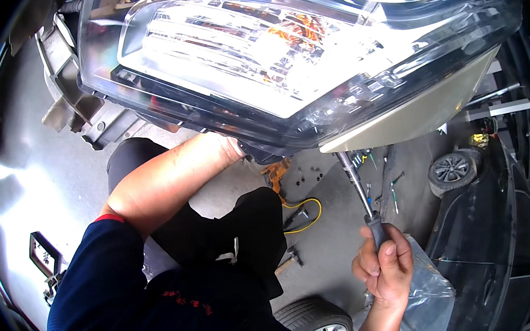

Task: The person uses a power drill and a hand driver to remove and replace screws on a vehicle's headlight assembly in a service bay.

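The headlight [216,44] hides the tip of the driver [360,190].

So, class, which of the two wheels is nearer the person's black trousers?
The lower wheel, at the bottom edge; the upper wheel sits farther right, well away.

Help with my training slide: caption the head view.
Right hand grips a grey-handled, silver-shafted driver at the edge of a large, clear-lensed headlight; left forearm extends beneath it.

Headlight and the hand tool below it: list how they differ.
The headlight is broad and clear-fronted; the hand tool is slim, with a metal shaft and grey handle. The headlight fills much of the view's top; the hand tool slants below it, gripped in the right hand. Both have shiny parts.
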{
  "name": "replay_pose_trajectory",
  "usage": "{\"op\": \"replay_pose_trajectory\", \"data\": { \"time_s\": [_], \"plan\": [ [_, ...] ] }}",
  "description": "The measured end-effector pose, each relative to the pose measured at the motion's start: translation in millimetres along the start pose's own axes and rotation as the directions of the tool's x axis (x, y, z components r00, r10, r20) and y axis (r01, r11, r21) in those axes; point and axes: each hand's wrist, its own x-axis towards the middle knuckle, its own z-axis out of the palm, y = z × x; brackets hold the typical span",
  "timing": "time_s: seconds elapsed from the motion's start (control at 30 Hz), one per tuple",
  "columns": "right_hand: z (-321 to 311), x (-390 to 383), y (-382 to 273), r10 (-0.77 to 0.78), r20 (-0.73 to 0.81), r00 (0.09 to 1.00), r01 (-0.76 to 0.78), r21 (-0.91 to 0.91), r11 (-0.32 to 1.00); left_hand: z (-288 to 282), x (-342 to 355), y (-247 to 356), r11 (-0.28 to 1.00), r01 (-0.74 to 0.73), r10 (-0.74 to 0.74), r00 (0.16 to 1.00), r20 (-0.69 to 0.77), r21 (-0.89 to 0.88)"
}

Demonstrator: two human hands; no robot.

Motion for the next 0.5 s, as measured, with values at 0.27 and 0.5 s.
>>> {"op": "replay_pose_trajectory", "data": {
  "time_s": [0.27, 0.5],
  "plan": [
    [-3.7, 9.5, 31.7, -0.699, 0.121, 0.705, 0.486, -0.801, 0.351, 0.6, 0.2, -4.4, 1.000, 0.021, -0.021, 1.000, 0.017, 0.008],
    [1.7, 8.0, -10.9, 0.227, 0.231, 0.946, -0.259, 0.115, 0.959, 0.2, -1.7, -3.0, 0.999, 0.032, -0.032, 0.999, 0.015, 0.026]
  ]
}}
